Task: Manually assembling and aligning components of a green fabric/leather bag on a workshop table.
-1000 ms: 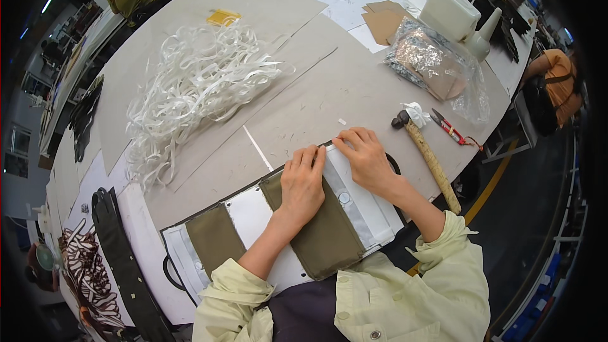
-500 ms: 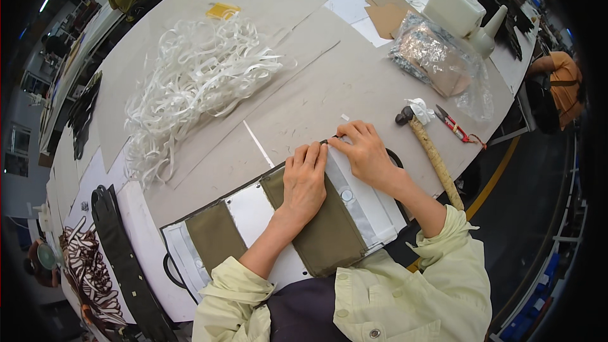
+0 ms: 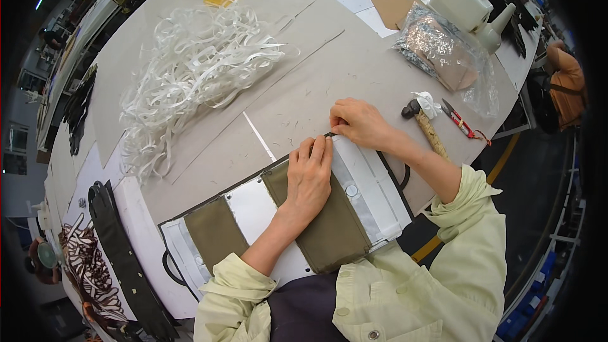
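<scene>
A flat white panel with two olive fabric pieces lies at the table's near edge. My left hand presses flat, fingers together, on the larger olive fabric piece. My right hand pinches the far top corner of the white panel, just beyond my left fingertips. A smaller olive fabric piece lies on the panel's left part, untouched.
A heap of white strips lies far left on the grey table. A hammer and red-handled snips lie right of my hands. Beyond them sit a clear plastic bag and a white container. Dark straps lie at left.
My right hand has crept slightly left along the panel's far edge toward my left fingertips. My left hand stays pressed on the olive fabric.
</scene>
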A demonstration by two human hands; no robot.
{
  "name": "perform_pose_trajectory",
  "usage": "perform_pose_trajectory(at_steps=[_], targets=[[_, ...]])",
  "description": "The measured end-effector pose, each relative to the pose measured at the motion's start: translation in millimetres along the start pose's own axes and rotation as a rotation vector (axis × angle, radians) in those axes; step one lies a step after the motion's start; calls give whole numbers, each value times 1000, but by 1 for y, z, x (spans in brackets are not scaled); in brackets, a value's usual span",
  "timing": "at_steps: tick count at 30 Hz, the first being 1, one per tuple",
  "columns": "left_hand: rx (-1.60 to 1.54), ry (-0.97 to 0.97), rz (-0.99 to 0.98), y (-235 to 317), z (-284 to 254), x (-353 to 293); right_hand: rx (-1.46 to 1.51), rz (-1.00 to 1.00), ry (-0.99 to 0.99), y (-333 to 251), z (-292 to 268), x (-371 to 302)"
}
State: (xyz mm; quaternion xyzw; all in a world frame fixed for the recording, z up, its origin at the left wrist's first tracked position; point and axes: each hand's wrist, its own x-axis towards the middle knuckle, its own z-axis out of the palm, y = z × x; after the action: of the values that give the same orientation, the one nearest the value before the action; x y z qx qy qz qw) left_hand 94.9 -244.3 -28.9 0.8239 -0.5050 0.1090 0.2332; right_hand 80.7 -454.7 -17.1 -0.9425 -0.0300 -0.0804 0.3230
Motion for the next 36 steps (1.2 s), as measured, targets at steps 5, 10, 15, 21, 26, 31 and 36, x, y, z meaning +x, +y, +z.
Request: perform_pose_trajectory(at_steps=[5, 10, 15, 21, 26, 31, 36], targets=[[-18, -17, -17, -1, 0, 1, -28, -32, -184, 2, -10, 13], [-16, -22, -13, -1, -1, 0, -114, -34, -340, -7, -15, 26], [14, -25, -5, 3, -1, 1, -201, -18, -401, -12, -18, 32], [76, -46, 31, -1, 1, -4, -121, 28, -339, -14, -4, 16], [95, -11, 73, 5, -2, -7, -255, -197, 179, -27, 18, -48], [-73, 50, -39, 2, 5, -8, -203, -150, 252, -25, -10, -62], [-28, 8, -44, 0, 0, -3, -504, 258, 551, -8, -43, -126]])
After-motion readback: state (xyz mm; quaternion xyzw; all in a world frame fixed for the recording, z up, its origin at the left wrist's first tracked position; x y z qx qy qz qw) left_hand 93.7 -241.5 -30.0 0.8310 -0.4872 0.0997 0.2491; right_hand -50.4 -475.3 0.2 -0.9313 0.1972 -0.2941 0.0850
